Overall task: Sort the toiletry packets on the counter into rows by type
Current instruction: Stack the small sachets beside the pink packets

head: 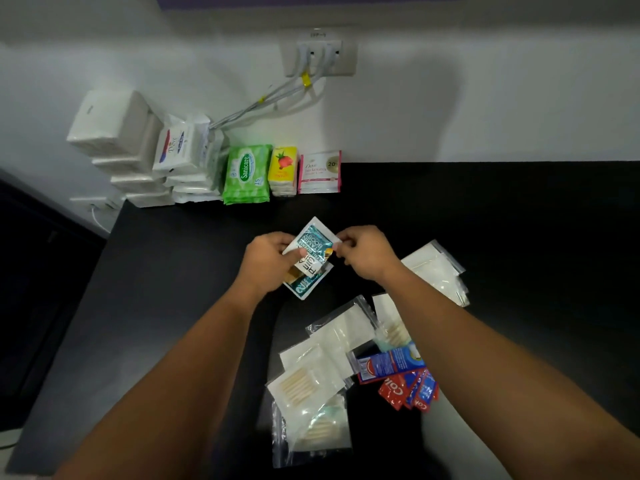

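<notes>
Teal foil sachets (313, 244) sit between our hands, over the middle of the black counter (519, 220). We cannot tell whether the lowest one touches the top. Our left hand (272, 259) grips the small stack, its thumb laid across the printed face. Our right hand (363, 252) pinches the right edge of the top sachet between thumb and fingertips. At least two sachets show; how many lie beneath them we cannot tell.

Just beyond the right wrist lie some clear zip bags (433, 268), overlapping one another. Nearer to us is a loose heap: swab bags (301, 386) lying askew across each other, a blue packet (382, 366), and red Colgate sachets (398, 391) fanned out beside it. None of these forms a row.

Against the wall at the back, things stand side by side: plain white packs (110, 126) in a stack, white Dove boxes (176, 148), a green wipes pack (246, 173), yellow tissue packs (282, 168) and pink Dove sachets (319, 172), each kind together.

We judge the sorting to be partly done. The back line looks settled, and the teal kind is gathered in hand and not yet set down. The spot right of the pink sachets seems a likely place for it. The clear bags, the blue packet and the red sachets are left to be grouped.
</notes>
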### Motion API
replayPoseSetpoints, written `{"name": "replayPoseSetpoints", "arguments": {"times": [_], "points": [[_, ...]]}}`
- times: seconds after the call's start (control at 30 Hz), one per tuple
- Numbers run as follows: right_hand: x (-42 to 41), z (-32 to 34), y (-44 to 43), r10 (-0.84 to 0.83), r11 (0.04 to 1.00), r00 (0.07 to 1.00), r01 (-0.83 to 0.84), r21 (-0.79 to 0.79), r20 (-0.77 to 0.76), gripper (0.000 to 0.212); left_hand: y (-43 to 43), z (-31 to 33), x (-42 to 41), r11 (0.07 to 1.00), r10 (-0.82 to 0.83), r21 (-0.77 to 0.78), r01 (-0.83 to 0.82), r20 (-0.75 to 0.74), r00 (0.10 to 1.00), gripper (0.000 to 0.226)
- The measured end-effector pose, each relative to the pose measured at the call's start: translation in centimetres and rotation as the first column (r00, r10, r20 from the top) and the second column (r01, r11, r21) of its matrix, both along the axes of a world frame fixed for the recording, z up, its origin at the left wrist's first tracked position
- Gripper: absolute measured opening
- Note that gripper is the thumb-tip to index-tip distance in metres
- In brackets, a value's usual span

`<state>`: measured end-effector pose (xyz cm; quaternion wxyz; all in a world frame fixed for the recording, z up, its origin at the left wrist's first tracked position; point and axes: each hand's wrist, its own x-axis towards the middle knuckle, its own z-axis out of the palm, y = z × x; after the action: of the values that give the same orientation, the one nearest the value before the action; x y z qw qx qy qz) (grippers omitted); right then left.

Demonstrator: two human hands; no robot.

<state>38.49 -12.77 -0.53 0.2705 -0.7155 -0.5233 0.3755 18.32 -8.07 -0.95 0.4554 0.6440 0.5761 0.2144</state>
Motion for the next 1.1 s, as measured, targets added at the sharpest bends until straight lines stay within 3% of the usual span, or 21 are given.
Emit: {"name": "replayPoseSetpoints", "arguments": {"times": [0.13, 0.37, 0.53, 0.7, 0.83, 0.93, 1.1], "points": [[-2.3, -0.6, -0.2, 0.025, 0.996, 0.999, -0.021, -0.082, 0.047, 0.013, 0.1, -1.2, -2.6, 0.999, 0.020, -0.048, -0.024, -0.073, 0.997, 0.016], [-3.7, -1.1, -0.4, 0.084, 0.980, 0.932, -0.013, -0.198, 0.353, 0.016, -1.4, -2.5, -2.7, 0.999, -0.011, 0.043, 0.022, -0.224, 0.975, 0.020], [-4.2, -1.4, -1.1, 0.008, 0.989, 0.924, 0.049, -0.139, 0.381, 0.020, -2.2, -2.6, -2.6, 0.982, -0.062, 0.156, 0.110, -0.282, 0.957, 0.055], [-3.7, -1.3, -1.5, -0.107, 0.966, 0.945, 0.173, -0.192, 0.309, 0.029, -2.3, -2.6, -3.8, 0.931, -0.281, 0.138, 0.338, -0.318, 0.905, 0.080], [-4.4, -1.7, -2.6, -0.010, 0.951, 0.975, 0.078, -0.298, 0.223, 0.031, -2.0, -2.8, -4.6, 0.896, -0.317, 0.173, 0.409, -0.395, 0.862, 0.073], [-5.4, -1.5, -3.0, -0.006, 0.958, 0.947, 0.097, -0.268, 0.322, 0.040, -2.2, -2.7, -3.7, 0.882, -0.306, 0.237, 0.407, -0.369, 0.877, 0.059], [-4.4, -1.1, -2.5, -0.033, 0.967, 0.864, 0.154, -0.202, 0.503, 0.039, -2.2, -2.8, -0.2, 0.851, -0.276, 0.349, 0.393, -0.340, 0.899, 0.048]]}}
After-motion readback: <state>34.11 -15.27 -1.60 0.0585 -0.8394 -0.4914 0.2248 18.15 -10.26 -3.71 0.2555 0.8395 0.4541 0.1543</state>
